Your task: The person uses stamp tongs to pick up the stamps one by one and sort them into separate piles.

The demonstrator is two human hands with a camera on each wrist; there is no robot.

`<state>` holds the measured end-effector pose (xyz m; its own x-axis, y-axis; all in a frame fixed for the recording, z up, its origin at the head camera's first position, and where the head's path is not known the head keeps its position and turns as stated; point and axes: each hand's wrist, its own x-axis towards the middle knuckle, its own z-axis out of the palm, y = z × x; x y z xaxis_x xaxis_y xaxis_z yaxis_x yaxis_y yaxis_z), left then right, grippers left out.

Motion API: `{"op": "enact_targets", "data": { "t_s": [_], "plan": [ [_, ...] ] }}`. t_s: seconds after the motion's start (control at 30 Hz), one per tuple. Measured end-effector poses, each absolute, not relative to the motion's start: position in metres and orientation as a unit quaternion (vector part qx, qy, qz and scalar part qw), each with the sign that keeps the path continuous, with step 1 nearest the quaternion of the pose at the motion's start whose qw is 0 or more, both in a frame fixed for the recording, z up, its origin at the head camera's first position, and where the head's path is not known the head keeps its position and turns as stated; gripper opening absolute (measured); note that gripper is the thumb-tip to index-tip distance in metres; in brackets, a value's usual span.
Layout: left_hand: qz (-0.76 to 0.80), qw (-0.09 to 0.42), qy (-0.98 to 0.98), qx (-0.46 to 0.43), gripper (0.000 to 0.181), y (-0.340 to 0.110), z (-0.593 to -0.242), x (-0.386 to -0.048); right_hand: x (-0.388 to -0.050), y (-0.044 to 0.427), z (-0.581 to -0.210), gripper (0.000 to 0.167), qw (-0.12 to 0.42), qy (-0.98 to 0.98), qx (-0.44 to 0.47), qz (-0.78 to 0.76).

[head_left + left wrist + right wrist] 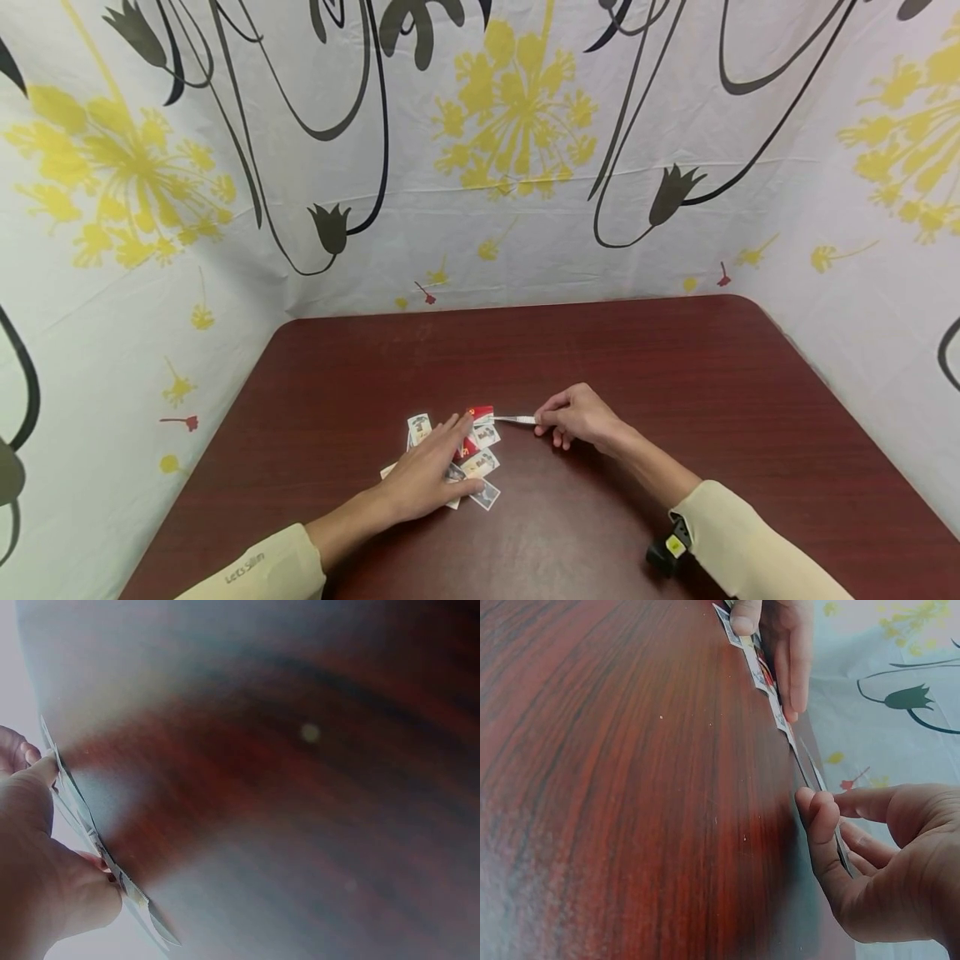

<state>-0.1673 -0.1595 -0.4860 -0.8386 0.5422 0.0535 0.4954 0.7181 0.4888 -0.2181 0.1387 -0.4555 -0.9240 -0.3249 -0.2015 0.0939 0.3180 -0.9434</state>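
Observation:
On the dark red table (600, 517) lies a loose cluster of small printed paper pieces that look like postage stamps (480, 463), some pale with pictures, one red (480, 411). My left hand (427, 471) rests over the cluster, fingers extended and thumb spread, hiding part of it. In the left wrist view the paper edges (79, 806) show side-on under that hand. To the right, my right hand (577, 417) pinches slim metal tweezers (516, 419), also visible in the right wrist view (810, 769). Their tips point left and reach the red stamp; whether they grip it I cannot tell.
A patterned white cloth (517, 242) with yellow and grey flowers hangs behind the table and along its sides. A small black device with a yellow patch (675, 546) is at the right cuff.

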Motion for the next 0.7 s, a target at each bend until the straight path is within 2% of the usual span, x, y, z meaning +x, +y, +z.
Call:
{"op": "enact_targets", "data": {
  "t_s": [0.7],
  "plan": [
    [0.244,0.057,0.928,0.275,0.099,-0.1596,-0.4864,-0.1666,-0.217,0.1354,-0.457,0.011,0.148,0.811,-0.077,-0.561]
  ]
}}
